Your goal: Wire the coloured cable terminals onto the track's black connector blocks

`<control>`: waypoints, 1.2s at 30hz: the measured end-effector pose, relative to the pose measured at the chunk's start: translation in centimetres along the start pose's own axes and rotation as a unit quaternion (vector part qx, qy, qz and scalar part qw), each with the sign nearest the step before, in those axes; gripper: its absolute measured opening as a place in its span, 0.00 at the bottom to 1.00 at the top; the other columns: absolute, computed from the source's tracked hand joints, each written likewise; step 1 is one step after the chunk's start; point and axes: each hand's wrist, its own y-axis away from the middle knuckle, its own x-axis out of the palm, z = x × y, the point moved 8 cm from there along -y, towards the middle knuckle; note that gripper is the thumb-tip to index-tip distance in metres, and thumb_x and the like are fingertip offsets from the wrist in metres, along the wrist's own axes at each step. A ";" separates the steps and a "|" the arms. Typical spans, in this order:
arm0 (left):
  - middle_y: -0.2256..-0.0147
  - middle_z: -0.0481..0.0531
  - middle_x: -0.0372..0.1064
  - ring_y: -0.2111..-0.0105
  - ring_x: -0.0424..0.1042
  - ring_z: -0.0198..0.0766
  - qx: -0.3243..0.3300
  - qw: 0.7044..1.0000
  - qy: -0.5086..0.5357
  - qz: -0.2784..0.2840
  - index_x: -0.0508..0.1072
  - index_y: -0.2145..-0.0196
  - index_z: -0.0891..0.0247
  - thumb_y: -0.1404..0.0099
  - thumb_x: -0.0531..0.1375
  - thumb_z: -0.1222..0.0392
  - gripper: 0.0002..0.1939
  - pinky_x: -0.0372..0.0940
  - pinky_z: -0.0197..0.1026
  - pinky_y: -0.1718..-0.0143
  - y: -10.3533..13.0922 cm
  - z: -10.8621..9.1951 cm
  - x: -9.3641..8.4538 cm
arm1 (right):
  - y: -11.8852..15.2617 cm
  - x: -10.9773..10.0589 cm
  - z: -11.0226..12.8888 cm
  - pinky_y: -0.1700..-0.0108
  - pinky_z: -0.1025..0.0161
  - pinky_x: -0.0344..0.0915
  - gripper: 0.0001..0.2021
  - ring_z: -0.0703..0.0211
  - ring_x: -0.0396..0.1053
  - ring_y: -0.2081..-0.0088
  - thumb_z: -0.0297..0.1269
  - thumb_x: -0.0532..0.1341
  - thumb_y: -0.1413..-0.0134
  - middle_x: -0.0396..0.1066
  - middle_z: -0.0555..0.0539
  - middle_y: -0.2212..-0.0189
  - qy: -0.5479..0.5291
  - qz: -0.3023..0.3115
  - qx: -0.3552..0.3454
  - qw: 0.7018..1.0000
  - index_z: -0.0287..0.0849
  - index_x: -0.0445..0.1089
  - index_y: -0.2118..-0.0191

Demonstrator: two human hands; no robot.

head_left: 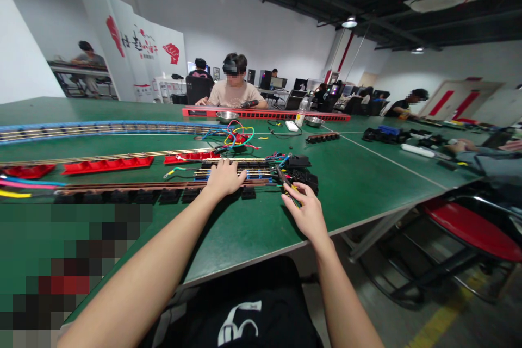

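Observation:
My left hand lies flat with its fingers apart over the brown track rails and the black-and-blue track piece beneath it. Pliers with yellow-and-black handles are in my right hand, their dark jaws pointing up and left at the wires by the track's right end. Black parts with red and blue wires lie beside the jaws. A green wire with a ring terminal sticks out to the left of my left hand. What the jaws touch is too small to tell.
Behind the rails are red supports, a blue track and tangled coloured wires. Farther back are a long red bar, metal bowls and a bottle. A person sits opposite. A red stool stands at right.

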 end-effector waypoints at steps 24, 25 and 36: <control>0.45 0.66 0.65 0.43 0.61 0.56 0.001 1.000 -0.008 -0.009 0.70 0.47 0.66 0.32 0.43 0.42 0.30 0.61 0.55 0.49 -0.1 0.0 0.0 | -0.4 -0.4 -2.2 0.43 0.48 0.63 0.17 0.46 0.69 0.48 0.34 0.64 0.49 0.68 0.38 0.49 0.029 0.028 0.036 0.999 0.46 0.77 0.51; 0.45 0.66 0.65 0.43 0.61 0.56 0.002 1.000 -0.008 -0.011 0.70 0.47 0.66 0.32 0.43 0.43 0.30 0.62 0.55 0.49 -0.1 -0.1 0.0 | -0.4 -0.4 -2.2 0.43 0.48 0.63 0.17 0.46 0.69 0.48 0.34 0.64 0.49 0.68 0.38 0.49 0.030 0.028 0.036 0.999 0.46 0.77 0.51; 0.45 0.66 0.65 0.43 0.61 0.56 0.003 1.000 -0.008 -0.010 0.70 0.47 0.66 0.32 0.43 0.43 0.30 0.61 0.55 0.49 0.0 -0.1 -0.1 | -0.4 -0.5 -2.1 0.43 0.48 0.63 0.22 0.46 0.68 0.48 0.35 0.64 0.49 0.68 0.38 0.48 0.044 0.023 0.027 0.998 0.44 0.73 0.46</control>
